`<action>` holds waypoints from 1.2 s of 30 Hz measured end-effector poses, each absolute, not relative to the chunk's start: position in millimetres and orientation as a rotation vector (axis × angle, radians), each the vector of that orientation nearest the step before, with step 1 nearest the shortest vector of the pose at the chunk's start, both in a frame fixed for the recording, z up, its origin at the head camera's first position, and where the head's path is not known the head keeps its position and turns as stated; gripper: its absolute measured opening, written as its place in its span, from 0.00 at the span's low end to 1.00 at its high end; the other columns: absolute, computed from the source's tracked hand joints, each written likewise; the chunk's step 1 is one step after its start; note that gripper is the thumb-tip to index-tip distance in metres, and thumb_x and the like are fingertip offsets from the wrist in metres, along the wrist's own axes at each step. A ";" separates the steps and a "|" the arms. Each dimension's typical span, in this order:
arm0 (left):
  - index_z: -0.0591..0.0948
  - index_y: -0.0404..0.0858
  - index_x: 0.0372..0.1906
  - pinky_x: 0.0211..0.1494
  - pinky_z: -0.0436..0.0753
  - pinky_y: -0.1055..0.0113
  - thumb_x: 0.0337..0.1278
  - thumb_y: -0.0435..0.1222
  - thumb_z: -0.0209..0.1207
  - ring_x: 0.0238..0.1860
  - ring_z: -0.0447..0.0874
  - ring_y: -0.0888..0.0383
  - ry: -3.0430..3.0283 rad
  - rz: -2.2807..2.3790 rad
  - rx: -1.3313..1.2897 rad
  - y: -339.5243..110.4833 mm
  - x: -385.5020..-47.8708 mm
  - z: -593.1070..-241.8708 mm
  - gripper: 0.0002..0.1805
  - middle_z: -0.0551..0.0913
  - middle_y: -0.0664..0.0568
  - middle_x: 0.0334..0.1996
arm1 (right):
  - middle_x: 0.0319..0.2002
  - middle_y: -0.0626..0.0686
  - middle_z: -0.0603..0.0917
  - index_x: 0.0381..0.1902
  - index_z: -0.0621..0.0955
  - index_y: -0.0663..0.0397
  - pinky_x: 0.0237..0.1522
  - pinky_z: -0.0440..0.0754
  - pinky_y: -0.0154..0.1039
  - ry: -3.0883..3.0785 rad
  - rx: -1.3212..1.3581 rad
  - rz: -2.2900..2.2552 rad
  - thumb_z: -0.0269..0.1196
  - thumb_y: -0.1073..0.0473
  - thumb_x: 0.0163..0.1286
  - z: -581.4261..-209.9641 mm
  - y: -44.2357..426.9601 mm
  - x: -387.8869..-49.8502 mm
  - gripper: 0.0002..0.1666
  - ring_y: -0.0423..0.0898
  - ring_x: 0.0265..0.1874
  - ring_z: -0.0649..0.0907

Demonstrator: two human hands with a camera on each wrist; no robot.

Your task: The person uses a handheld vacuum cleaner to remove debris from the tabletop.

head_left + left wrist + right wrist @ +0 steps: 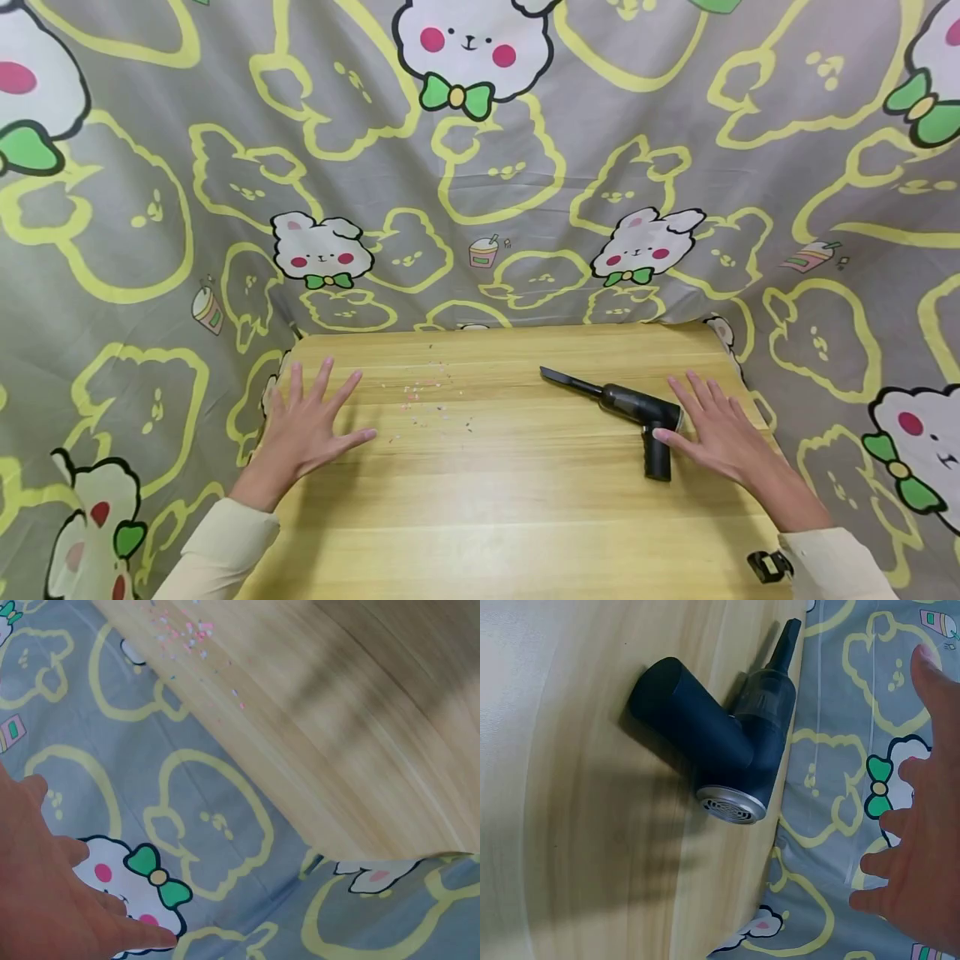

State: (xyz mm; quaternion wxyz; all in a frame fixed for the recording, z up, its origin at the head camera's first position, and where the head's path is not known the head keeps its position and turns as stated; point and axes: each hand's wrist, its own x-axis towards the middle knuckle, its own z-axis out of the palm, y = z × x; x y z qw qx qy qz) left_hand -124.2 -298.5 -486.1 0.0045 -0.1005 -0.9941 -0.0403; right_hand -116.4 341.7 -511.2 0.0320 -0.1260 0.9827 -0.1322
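A black handheld vacuum (632, 403) with a narrow nozzle lies on the right part of the wooden table (480, 533), its nozzle pointing to the far left. In the right wrist view, the vacuum (720, 735) shows its pistol-style handle and a silver vent. My right hand (716, 433) is spread above the table beside the handle and holds nothing. Over the table's left side, my left hand (307, 425) is spread too, with nothing in it. Small pink, white and dark scraps (416, 396) lie scattered to the right of the left hand; they also appear in the left wrist view (199, 634).
Grey curtain cloth (517, 183) with cartoon rabbits and yellow outlines surrounds the table at the back and both sides. A small black object (768, 567) is by the right sleeve (832, 562).
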 end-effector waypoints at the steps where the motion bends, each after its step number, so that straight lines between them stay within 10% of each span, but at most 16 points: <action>1: 0.53 0.64 0.83 0.71 0.40 0.12 0.53 0.79 0.53 0.81 0.28 0.22 -3.114 -0.137 -0.318 -297.3 -125.5 -486.6 0.55 0.43 0.40 0.86 | 0.82 0.71 0.50 0.85 0.51 0.51 0.69 0.55 0.84 3.023 -0.379 -0.412 0.60 0.30 0.72 -511.7 342.2 -116.7 0.57 0.80 0.77 0.54; 20: 0.55 0.61 0.83 0.65 0.67 0.16 0.48 0.79 0.58 0.79 0.43 0.17 -3.098 -0.168 -0.388 -274.1 -140.1 -497.2 0.58 0.46 0.38 0.85 | 0.72 0.90 0.51 0.78 0.36 0.80 0.65 0.66 0.81 2.785 -0.042 -0.646 0.56 0.27 0.74 -537.4 352.8 -120.9 0.71 0.87 0.69 0.59; 36: 0.57 0.58 0.83 0.66 0.68 0.17 0.46 0.77 0.61 0.78 0.46 0.18 -3.089 -0.189 -0.417 -257.6 -149.6 -500.2 0.60 0.47 0.37 0.85 | 0.67 0.88 0.65 0.71 0.55 0.90 0.60 0.79 0.72 2.641 0.185 -0.691 0.43 0.22 0.76 -569.9 352.5 -124.0 0.67 0.82 0.65 0.71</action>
